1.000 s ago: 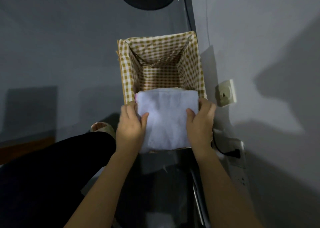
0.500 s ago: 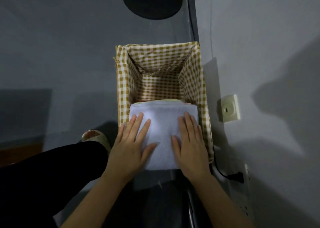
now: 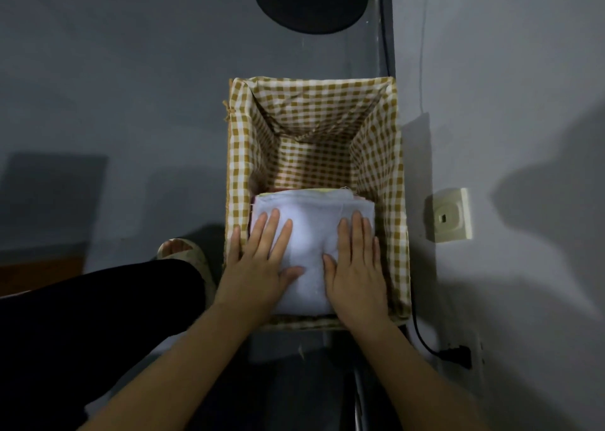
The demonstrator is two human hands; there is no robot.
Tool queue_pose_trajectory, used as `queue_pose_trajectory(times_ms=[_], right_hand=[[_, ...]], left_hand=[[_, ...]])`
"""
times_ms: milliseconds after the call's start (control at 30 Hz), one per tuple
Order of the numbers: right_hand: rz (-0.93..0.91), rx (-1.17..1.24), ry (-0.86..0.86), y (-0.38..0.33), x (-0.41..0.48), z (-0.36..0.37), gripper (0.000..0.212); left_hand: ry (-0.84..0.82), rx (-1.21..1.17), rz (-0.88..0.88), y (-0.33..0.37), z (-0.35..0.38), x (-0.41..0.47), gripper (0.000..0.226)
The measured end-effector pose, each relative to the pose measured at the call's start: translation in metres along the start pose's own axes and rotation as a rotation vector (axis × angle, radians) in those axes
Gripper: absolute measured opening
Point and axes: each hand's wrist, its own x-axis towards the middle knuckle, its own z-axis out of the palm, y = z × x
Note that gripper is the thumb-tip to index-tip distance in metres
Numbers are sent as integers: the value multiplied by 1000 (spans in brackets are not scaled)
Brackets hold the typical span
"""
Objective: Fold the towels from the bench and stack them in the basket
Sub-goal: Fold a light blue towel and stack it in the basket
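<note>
White towel (image 3: 311, 231) in basket (image 3: 235, 168), both hands flat on it, towels beneath mostly hidden

The basket (image 3: 386, 181) is sitting on the floor (image 3: 114, 103), right against the wall (image 3: 507, 103). A folded towel (image 3: 311, 234) is lying in its near half, on top of other towels whose edges are showing behind it. The left hand (image 3: 258, 267) and right hand (image 3: 357, 267) are lying flat side by side on the towel. A foot (image 3: 180, 250) is standing just left of the basket. A socket (image 3: 448, 216) is sitting on the wall to the right. A round base (image 3: 311, 1) is lying behind the basket.
</note>
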Motion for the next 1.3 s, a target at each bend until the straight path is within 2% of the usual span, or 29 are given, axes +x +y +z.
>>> queue_pose_trajectory(times_ms=[33,133,167,267,400,567,733,833,933,1033,1133,1200,1300], right_hand=[[-51,11,-30,4,1,-5,70],[-235,81,-211,19,7,-27,87],[-258,91,-300,23,9,-34,94],[-222,21,-383,30,16,-33,104],[-155,-36,-293,21,13,-3,92],[-134,-40,-210,22,5,14,107],[-115,-63,-298,19,14,12,114],[-121,-77,-247,19,7,12,111],[-155,-142,-153,18,3,8,105],[-219,-155,-36,16,-5,-3,94],[-312,-158,97,12,-20,-12,64],[-312,-172,109,7,-28,-19,54],[-282,-183,29,-2,-27,-25,46]], left_hand=[[-22,10,52,-6,-11,3,80],[-350,113,59,-18,-44,12,100],[-356,150,45,-16,-47,14,103],[-239,152,-26,2,-38,15,104],[24,216,-34,9,-12,7,97],[-94,275,-99,13,8,4,103],[-99,268,-81,12,2,12,96],[31,268,-21,5,8,4,114],[72,271,-3,-2,11,-5,124],[186,231,72,-11,2,-12,114],[269,173,139,-16,-6,-21,93],[313,142,162,-15,-8,-24,72],[356,110,123,-9,-18,-26,38]])
